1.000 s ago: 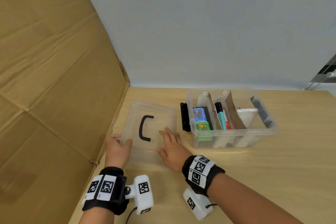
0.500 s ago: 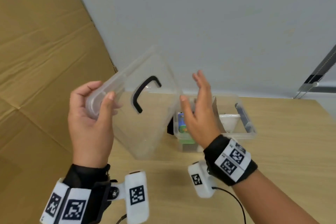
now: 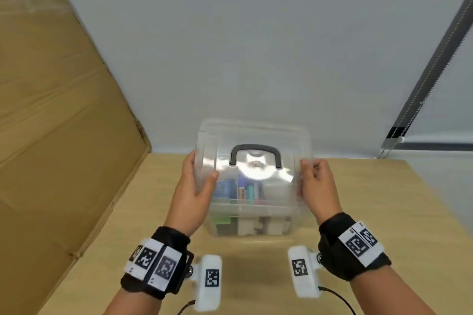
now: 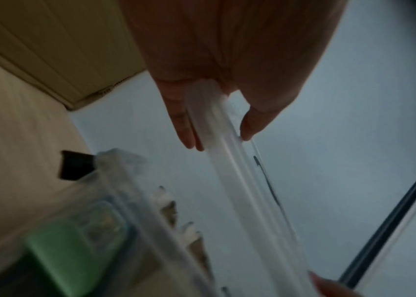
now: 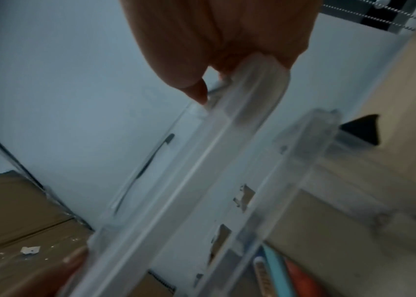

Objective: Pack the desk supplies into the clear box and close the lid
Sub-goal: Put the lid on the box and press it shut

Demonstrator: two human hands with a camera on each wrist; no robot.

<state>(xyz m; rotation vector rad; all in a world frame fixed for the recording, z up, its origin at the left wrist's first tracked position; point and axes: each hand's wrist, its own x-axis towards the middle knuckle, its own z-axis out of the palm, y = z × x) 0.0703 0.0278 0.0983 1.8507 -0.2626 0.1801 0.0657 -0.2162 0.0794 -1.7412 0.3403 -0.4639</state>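
Now, head view: the clear lid (image 3: 256, 133) hangs in the air over the box (image 3: 256, 227), tilted, with its black handle (image 3: 256, 148) on top. The box stands on the desk (image 3: 384, 212) near the far edge, about the middle. Pens and other supplies (image 3: 245, 190) are already inside.
Hands, head view: the left hand (image 3: 194, 194) grasps the left end of the lid, and the right hand (image 3: 316, 186) grasps the right end, its fingers curled.
Left wrist view: fingers (image 4: 183, 124) lie under the lid edge and the thumb presses on the other face, so this is a pinch. Below, the box rim is apart from the lid. A black latch (image 4: 74, 167) sits at the box end.
Right wrist view: the thumb (image 5: 191, 84) and the fingers pinch the other end in the same way. A gap shows between lid and rim here too.
Step in hand: I judge the packing is done and the lid is on its way to the box.
Next move: lower the lid flat, match its corners with the rim, then press down. The latches probably need to be folded up after this.
Risk: a tilted lid may catch on one side only.
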